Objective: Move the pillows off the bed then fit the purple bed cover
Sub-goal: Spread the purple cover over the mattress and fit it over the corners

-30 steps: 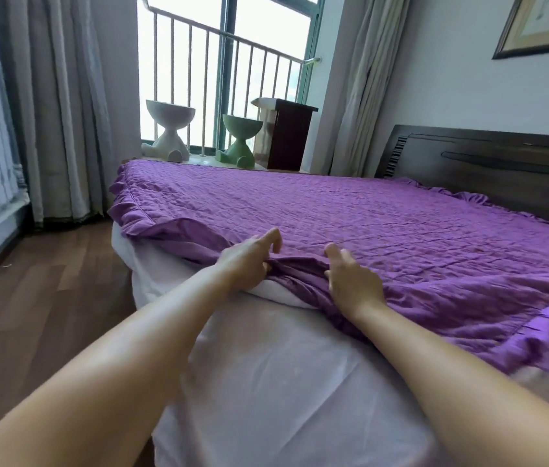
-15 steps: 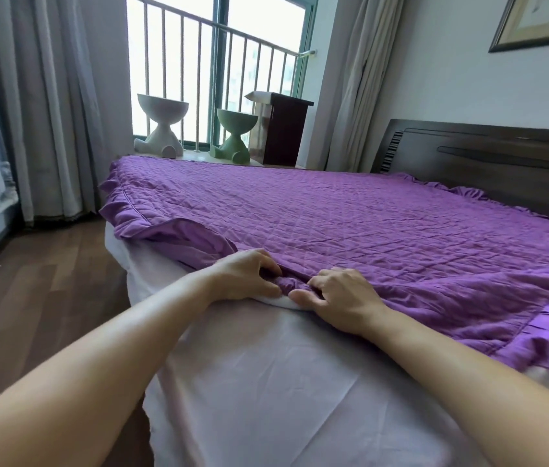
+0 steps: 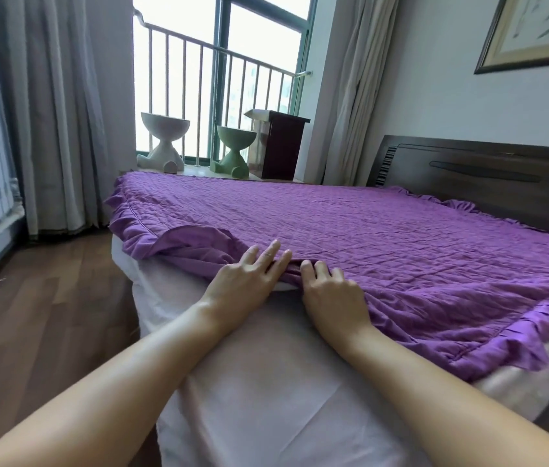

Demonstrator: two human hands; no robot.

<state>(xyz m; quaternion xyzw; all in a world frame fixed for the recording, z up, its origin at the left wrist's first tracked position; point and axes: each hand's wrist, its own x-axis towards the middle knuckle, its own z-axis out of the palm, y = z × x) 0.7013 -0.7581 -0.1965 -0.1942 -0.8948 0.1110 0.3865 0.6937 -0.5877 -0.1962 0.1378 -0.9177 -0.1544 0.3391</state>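
1. The purple quilted bed cover (image 3: pixel 367 237) is lying across the bed through the middle of the frame. It is reaching the dark wooden headboard (image 3: pixel 485 173) at the right, and no pillows are showing on it.
2. Its frilled near edge is running slantwise from centre left to lower right, so the white sheeted mattress (image 3: pixel 266 382) is showing bare in the lower centre.
3. The left hand (image 3: pixel 249 274) is resting on that edge at the centre of the frame, fingers straight and slightly spread, gripping nothing.
4. The right hand (image 3: pixel 330 288) is sitting just beside it, the two hands nearly touching. Its fingers are curling over a bunched fold of the cover and seem to be gripping it, though the thumb is hiding under the cloth.
5. By my reading, the person is working on drawing this near edge down over the side of the mattress, with the fitting only partly done.
6. Pulling from this one bunched spot is risking a deeper ridge of wrinkles here while both corners are staying short.
7. A hard tug towards the lower edge of the frame is likely to drag the far frill away from the headboard.
8. At centre left the frill is folding back on itself, and it may end up trapped underneath if nobody is flattening it first.
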